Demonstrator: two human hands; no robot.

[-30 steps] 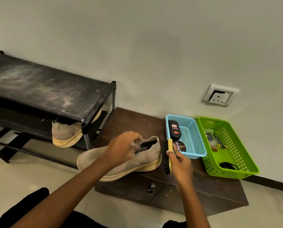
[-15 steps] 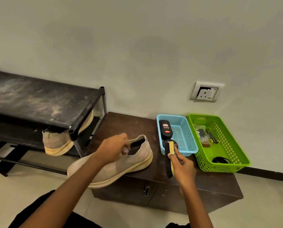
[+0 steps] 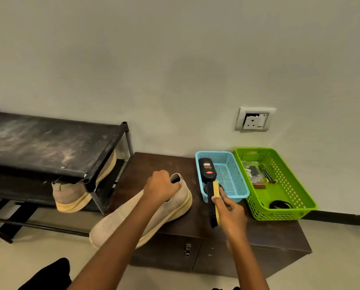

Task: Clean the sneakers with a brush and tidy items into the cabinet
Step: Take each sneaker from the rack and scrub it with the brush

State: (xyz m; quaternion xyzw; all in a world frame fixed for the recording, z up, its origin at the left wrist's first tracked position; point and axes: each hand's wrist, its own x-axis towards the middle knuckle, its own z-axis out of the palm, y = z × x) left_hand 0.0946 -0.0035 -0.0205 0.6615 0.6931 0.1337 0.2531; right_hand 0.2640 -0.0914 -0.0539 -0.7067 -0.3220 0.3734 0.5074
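Left hand [image 3: 162,185] grips sneaker [image 3: 120,218] collar; right hand [image 3: 231,214] grips brush [image 3: 213,193]; forearms extended forward.

Plain pale wall [image 3: 174,59] fills upper half, evenly lit. White wall socket [image 3: 255,120] low on wall, right of centre. Black shoe rack [image 3: 49,141] at left against wall, top shelf dusty. Low dark wooden cabinet [image 3: 158,162] just beside rack, metal latch [image 3: 187,250] on front. Pale floor [image 3: 28,248] below. Dark skirting [image 3: 342,216] at far right.

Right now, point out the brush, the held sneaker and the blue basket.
brush [image 3: 210,208]: head view, on the black bristles.
held sneaker [image 3: 112,223]: head view, on the knit toe.
blue basket [image 3: 227,178]: head view, on the bare mesh floor.
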